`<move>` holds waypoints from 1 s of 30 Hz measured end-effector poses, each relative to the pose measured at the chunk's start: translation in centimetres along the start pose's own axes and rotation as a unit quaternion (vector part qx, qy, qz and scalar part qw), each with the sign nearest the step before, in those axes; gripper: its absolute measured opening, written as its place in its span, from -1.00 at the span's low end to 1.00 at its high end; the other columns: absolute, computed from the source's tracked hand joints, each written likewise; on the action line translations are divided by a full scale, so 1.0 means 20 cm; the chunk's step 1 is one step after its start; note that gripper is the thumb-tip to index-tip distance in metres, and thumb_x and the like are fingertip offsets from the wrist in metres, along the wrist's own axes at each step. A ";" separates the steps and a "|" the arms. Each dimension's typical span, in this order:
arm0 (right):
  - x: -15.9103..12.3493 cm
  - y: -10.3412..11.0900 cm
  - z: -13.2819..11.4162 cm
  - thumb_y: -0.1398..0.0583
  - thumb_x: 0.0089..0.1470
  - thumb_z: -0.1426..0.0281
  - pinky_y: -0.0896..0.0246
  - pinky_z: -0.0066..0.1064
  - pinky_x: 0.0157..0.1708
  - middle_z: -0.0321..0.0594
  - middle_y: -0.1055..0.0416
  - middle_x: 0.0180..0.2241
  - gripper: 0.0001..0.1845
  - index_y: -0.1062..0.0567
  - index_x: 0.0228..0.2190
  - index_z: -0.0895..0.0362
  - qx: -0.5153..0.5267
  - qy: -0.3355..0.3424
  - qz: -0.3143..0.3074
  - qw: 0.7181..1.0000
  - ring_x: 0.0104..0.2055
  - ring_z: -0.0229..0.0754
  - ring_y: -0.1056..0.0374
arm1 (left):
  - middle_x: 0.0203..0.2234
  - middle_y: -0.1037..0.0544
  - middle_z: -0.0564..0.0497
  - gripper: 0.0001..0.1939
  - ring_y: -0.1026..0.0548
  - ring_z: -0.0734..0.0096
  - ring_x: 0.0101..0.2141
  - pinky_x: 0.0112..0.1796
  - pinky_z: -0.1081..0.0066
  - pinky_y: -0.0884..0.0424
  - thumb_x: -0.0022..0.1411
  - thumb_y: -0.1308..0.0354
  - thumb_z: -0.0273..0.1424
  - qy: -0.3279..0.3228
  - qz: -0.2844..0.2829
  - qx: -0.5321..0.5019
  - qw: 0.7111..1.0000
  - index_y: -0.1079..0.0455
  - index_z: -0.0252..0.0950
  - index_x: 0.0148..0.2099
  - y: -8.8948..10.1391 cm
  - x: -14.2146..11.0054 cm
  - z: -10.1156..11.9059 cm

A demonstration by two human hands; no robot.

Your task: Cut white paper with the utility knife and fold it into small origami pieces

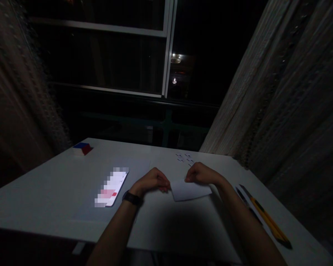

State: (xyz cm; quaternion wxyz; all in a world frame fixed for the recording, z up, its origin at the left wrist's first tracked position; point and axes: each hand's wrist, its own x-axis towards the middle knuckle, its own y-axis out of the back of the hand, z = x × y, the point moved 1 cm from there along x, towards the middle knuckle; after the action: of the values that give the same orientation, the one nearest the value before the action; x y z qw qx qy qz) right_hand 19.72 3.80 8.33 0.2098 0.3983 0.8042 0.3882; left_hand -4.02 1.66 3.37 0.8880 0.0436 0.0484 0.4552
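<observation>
Head view, dim light, read left to right across the white table (39, 192). Far left: a red, blue and white block (82, 149) sits near the back edge, apart from the work. Next, a lit phone (112, 188) lies face up, its screen content blurred out; it seems to rest on a pale sheet, though the edges are too faint to be sure.

Centre: the left hand (154, 180), wearing a dark wristband (132, 198), has thumb and fingertips drawn together on the left corner of a white paper (191, 191). The paper lies between the hands, near the middle of the table. The right hand (202, 173) pinches its far edge, thumb on the near side. Whether the paper is one layer or folded: cannot tell.

Behind the right hand: a group of small marked pieces (188, 156), at least five visible, set out in loose rows; markings too small to read. Judged done: these pieces, laid out together. Judged open: the paper, not yet set down.

Far right: a dark pen (248, 205) and a yellow cutter (266, 218), blade apparently out, lie side by side, neither in hand.
</observation>
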 end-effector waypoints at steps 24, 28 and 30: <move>0.00 -0.21 0.06 -0.35 -0.37 0.17 -0.01 -0.49 -0.59 -0.34 -0.31 -0.69 -0.64 -0.43 -0.63 0.19 0.280 -0.035 0.175 0.943 -0.62 -0.35 -0.16 | -0.61 -0.51 -0.02 -0.72 -0.39 0.41 -0.53 -0.46 0.46 -0.24 -0.07 -0.25 -0.23 -0.072 0.188 0.060 0.978 -0.51 -0.39 -0.51 -0.11 0.09 -0.03; 0.00 -0.24 0.05 -0.36 -0.40 0.14 -0.02 -0.48 -0.59 -0.35 -0.30 -0.70 -0.62 -0.43 -0.64 0.19 0.299 -0.039 0.169 0.938 -0.63 -0.35 -0.15 | -0.49 -0.57 -0.07 -0.69 -0.46 0.30 -0.41 -0.37 0.43 -0.30 -0.04 -0.23 -0.20 -0.073 0.177 0.096 0.977 -0.54 -0.38 -0.42 -0.13 0.08 -0.01; 0.01 -0.25 0.04 -0.36 -0.40 0.14 -0.02 -0.48 -0.59 -0.34 -0.31 -0.70 -0.62 -0.44 -0.64 0.19 0.299 -0.038 0.162 0.940 -0.63 -0.35 -0.17 | -0.48 -0.58 -0.08 -0.70 -0.47 0.29 -0.40 -0.36 0.42 -0.31 -0.03 -0.22 -0.21 -0.070 0.180 0.108 0.975 -0.55 -0.38 -0.40 -0.14 0.08 -0.01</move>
State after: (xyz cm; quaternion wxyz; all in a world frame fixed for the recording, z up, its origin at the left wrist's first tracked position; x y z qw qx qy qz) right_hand 17.85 2.46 3.88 0.0462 0.5822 0.7990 0.1433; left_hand -0.89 1.27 2.82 0.7825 0.1788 0.0264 0.5958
